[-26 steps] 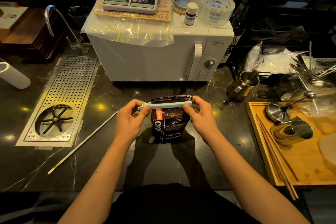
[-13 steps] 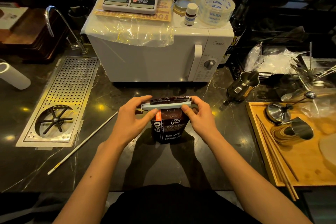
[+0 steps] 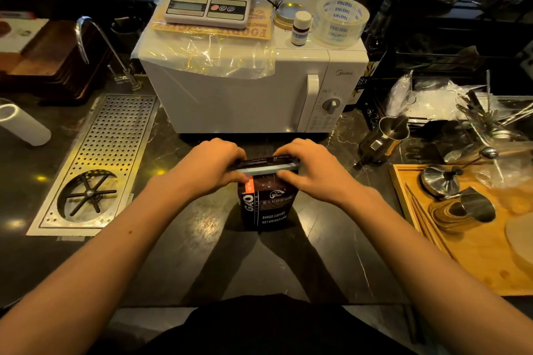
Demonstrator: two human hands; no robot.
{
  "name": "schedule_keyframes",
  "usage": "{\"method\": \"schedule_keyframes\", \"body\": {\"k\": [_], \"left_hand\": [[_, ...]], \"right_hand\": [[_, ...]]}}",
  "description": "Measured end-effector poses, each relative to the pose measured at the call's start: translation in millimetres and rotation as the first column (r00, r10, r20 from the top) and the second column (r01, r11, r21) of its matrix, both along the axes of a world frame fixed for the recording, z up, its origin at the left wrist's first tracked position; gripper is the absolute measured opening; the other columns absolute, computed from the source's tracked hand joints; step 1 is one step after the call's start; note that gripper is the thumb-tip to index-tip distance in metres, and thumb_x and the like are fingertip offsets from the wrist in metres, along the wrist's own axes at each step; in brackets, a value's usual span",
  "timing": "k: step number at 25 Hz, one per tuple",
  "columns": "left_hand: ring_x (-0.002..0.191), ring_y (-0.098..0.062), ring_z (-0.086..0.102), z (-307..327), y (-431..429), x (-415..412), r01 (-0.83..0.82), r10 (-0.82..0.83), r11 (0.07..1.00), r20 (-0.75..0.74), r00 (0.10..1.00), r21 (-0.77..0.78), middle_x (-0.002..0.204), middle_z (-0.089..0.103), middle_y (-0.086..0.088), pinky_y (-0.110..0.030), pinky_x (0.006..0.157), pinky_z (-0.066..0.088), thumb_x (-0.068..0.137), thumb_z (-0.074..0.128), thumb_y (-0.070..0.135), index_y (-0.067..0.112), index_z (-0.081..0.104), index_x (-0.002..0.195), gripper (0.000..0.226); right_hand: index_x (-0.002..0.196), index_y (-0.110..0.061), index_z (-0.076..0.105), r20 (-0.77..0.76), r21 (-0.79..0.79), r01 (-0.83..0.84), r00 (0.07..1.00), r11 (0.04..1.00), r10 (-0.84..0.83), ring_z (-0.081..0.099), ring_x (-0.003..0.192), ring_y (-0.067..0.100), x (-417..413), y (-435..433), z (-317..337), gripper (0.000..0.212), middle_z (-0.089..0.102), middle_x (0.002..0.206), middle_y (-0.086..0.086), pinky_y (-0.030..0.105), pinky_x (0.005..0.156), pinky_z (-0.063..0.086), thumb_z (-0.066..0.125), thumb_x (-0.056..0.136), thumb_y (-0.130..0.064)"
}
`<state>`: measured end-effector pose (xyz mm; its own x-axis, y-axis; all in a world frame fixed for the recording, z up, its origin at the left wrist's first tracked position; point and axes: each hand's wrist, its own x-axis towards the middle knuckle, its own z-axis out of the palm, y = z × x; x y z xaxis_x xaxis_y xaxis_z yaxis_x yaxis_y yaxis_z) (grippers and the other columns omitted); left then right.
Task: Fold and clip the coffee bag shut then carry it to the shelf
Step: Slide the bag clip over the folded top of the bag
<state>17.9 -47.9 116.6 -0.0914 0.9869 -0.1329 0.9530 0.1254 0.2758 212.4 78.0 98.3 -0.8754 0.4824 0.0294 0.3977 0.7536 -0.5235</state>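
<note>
So both hands, left hand (image 3: pixel 212 166) and right hand (image 3: pixel 313 171), are pinching the pale clip (image 3: pixel 264 169) across the folded coffee bag (image 3: pixel 266 204) top, bag upright on the counter (image 3: pixel 173 239).

Both bare forearms reached forward, converging. The left hand (image 3: pixel 210 166) and right hand (image 3: pixel 313 167) were curled, knuckles up, thumbs underneath, pinching inward toward each other.

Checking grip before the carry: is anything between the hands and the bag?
Nothing visible. The left hand and right hand grip the clip on the bag top directly.
</note>
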Motion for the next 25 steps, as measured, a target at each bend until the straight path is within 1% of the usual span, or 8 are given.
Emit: {"method": "schedule_keyframes", "body": {"k": [2, 4, 8, 10, 13, 17, 21, 25], "left_hand": [[0.085, -0.018, 0.061, -1.8, 1.8, -2.2, 0.003, -0.003, 1.0, 0.017, 1.0, 0.018, 0.095, 0.068, -0.001, -0.039, 0.077, 0.053, 0.082, 0.069, 0.045, 0.017, 0.067, 0.106, 0.037], [0.08, -0.016, 0.06, -4.2, 1.8, -3.4, -0.01, 0.009, 0.999, 0.043, 0.999, 0.032, 0.09, 0.067, 0.001, -0.039, 0.074, 0.053, 0.081, 0.071, 0.044, 0.018, 0.068, 0.102, 0.034], [0.075, -0.016, 0.06, -9.7, 1.0, -4.9, -0.051, 0.045, 0.996, 0.082, 0.996, 0.072, 0.083, 0.066, 0.003, -0.039, 0.069, 0.053, 0.079, 0.074, 0.041, 0.018, 0.069, 0.096, 0.029], [0.073, -0.017, 0.061, -10.8, 1.8, -6.0, -0.067, 0.059, 0.995, 0.103, 0.993, 0.08, 0.079, 0.065, 0.003, -0.038, 0.067, 0.052, 0.079, 0.075, 0.039, 0.018, 0.069, 0.093, 0.026], [0.072, -0.017, 0.061, -12.6, 2.5, -7.4, -0.068, 0.06, 0.995, 0.111, 0.992, 0.068, 0.078, 0.065, 0.002, -0.04, 0.067, 0.053, 0.077, 0.076, 0.042, 0.018, 0.069, 0.092, 0.029], [0.071, -0.017, 0.061, -14.9, 3.0, -7.4, -0.062, 0.054, 0.996, 0.116, 0.992, 0.063, 0.076, 0.065, 0.002, -0.042, 0.067, 0.053, 0.076, 0.075, 0.044, 0.019, 0.069, 0.091, 0.03], [0.077, -0.016, 0.064, -18.2, -1.4, -9.2, -0.082, 0.076, 0.996, 0.147, 0.986, 0.039, 0.085, 0.07, 0.001, -0.039, 0.071, 0.055, 0.076, 0.076, 0.046, 0.021, 0.069, 0.098, 0.034], [0.078, -0.014, 0.063, -18.7, -2.1, -6.5, -0.1, 0.091, 0.994, 0.168, 0.982, 0.044, 0.086, 0.068, 0.003, -0.037, 0.072, 0.055, 0.076, 0.076, 0.045, 0.021, 0.069, 0.098, 0.033]], "right_hand": [[0.12, -0.023, 0.059, 0.145, 0.149, -0.124, 0.984, 0.981, 0.102, 0.056, 0.106, 0.017, -17.4, -2.0, 14.4, 0.037, 0.059, 0.112, -0.002, 0.036, 0.081, 0.049, 0.064, 0.087, -0.039], [0.118, -0.023, 0.059, 0.248, 0.234, -0.209, 0.957, 0.949, 0.149, 0.057, 0.105, 0.02, -34.5, -5.3, 21.0, 0.036, 0.059, 0.112, -0.001, 0.035, 0.075, 0.046, 0.062, 0.088, -0.041], [0.115, -0.018, 0.06, 0.33, 0.221, -0.284, 0.922, 0.933, 0.203, 0.06, 0.097, 0.024, -58.2, -10.8, 25.6, 0.03, 0.06, 0.107, 0.003, 0.034, 0.068, 0.043, 0.061, 0.09, -0.034], [0.116, -0.018, 0.061, 0.337, 0.197, -0.288, 0.917, 0.937, 0.211, 0.06, 0.097, 0.023, -65.1, -12.9, 27.1, 0.031, 0.061, 0.107, 0.003, 0.034, 0.067, 0.043, 0.062, 0.09, -0.034], [0.119, -0.021, 0.063, 0.307, 0.143, -0.244, 0.932, 0.959, 0.192, 0.062, 0.096, 0.023, -68.2, -16.2, 26.8, 0.035, 0.065, 0.107, 0.003, 0.036, 0.07, 0.049, 0.065, 0.087, -0.036], [0.113, -0.021, 0.066, 0.259, 0.155, -0.174, 0.957, 0.973, 0.13, 0.065, 0.092, 0.026, -67.0, -20.1, 23.0, 0.03, 0.069, 0.102, 0.004, 0.034, 0.068, 0.047, 0.069, 0.085, -0.029], [0.103, -0.022, 0.067, 0.302, 0.038, -0.185, 0.939, 0.982, 0.165, 0.062, 0.089, 0.02, -60.0, -11.7, 24.3, 0.027, 0.067, 0.098, 0.001, 0.033, 0.067, 0.047, 0.071, 0.082, -0.037], [0.102, -0.019, 0.067, 0.232, 0.008, -0.117, 0.966, 0.993, 0.112, 0.061, 0.091, 0.019, -38.7, -1.3, 19.9, 0.025, 0.067, 0.098, 0.001, 0.04, 0.078, 0.053, 0.073, 0.081, -0.033]]}}
